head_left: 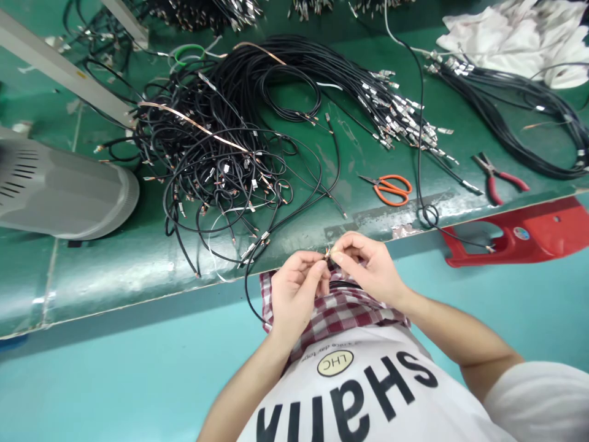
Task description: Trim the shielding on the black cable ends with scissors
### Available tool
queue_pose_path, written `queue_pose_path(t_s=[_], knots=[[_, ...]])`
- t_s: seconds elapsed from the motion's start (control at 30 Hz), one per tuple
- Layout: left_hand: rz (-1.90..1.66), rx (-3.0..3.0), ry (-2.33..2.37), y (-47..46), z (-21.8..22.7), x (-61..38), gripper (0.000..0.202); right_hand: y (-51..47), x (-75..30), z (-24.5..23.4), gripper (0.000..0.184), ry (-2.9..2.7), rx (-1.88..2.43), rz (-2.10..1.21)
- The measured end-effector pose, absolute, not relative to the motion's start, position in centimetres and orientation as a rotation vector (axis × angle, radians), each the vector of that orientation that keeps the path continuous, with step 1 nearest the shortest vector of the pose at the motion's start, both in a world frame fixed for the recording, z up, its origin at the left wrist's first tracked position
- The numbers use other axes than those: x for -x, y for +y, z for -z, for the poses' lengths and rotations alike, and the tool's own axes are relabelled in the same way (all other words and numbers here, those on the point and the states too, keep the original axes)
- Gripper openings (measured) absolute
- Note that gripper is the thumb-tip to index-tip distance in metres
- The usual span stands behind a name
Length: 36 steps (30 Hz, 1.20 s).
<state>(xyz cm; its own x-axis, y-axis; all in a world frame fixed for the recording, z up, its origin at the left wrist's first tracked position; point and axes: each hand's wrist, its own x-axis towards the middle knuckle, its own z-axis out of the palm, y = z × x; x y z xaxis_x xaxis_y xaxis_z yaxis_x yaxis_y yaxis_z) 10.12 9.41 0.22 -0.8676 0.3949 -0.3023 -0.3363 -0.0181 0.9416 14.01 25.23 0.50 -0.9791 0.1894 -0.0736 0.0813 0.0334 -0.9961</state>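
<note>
- Your left hand [297, 285] and right hand [368, 267] meet just over the checked cloth [335, 313] on your lap, at the near edge of the counter [115, 270].
- Both hands are closed narrow, fingertips pinching the cable end [327, 253] from either side. The end sits between the two thumbs, touching both.
- Thin coppery strands show at that tip. It looks stripped with no metal terminal on it, though it is too small to be sure.
- The black cable [248, 288] loops down off the counter edge left of your left hand and runs back up into the heap.
- Progress, as a judgement: you are mid-step on one cable, and the work on this end is not finished.
- The tangled heap of cables [221, 159] beyond your hands looks like stock left to do.
- The bundle with metal terminals [396, 116] farther right looks done.
- The orange scissors [391, 188] and red pliers [499, 178] lie apart from both hands, untouched.
- The white cloth [515, 37] lies at the far right.
</note>
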Motion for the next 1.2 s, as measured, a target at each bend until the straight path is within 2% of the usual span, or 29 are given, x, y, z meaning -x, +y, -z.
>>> queue_pose_path(t_s=[0.13, 0.27, 0.37, 0.57, 0.77, 0.9, 1.1, 1.17, 1.2], knots=[[-2.002, 0.006, 1.664, 9.4, -0.4, -9.9, 0.022, 25.8, -14.0, -0.8, 0.010, -2.384, 0.119, -1.695], [-2.000, 0.013, 1.663, 9.4, -0.5, -9.9, 0.022, 25.9, -13.7, -1.4, 0.014, -2.491, -0.020, -1.471], [-2.003, -0.002, 1.661, 9.3, -0.5, -10.0, 0.021, 26.0, -13.3, -1.3, 0.007, -2.512, -0.151, -1.321], [-2.032, -0.021, 1.696, 9.3, -0.3, -10.2, 0.021, 25.9, -12.8, 0.1, 0.008, -2.585, -0.380, -0.844], [-2.032, -0.013, 1.744, 9.4, -0.3, -10.2, 0.023, 25.6, -12.8, 0.2, 0.018, -2.617, -0.304, -0.959], [-2.031, -0.005, 1.733, 9.3, -0.6, -10.0, 0.024, 26.2, -12.9, -0.2, 0.010, -2.610, -0.251, -1.022], [-1.946, -0.120, 1.823, 8.9, 0.0, -10.1, 0.021, 26.3, -13.1, -0.6, 0.009, -2.610, -0.364, -0.921], [-1.877, -0.248, 2.096, 8.6, 0.9, -10.3, 0.017, 26.2, -13.0, -0.9, 0.010, -2.643, -0.241, -1.237], [-1.840, -0.340, 2.268, 8.5, 1.3, -10.4, 0.015, 26.1, -12.9, -1.0, 0.013, -2.626, -0.125, -1.553]])
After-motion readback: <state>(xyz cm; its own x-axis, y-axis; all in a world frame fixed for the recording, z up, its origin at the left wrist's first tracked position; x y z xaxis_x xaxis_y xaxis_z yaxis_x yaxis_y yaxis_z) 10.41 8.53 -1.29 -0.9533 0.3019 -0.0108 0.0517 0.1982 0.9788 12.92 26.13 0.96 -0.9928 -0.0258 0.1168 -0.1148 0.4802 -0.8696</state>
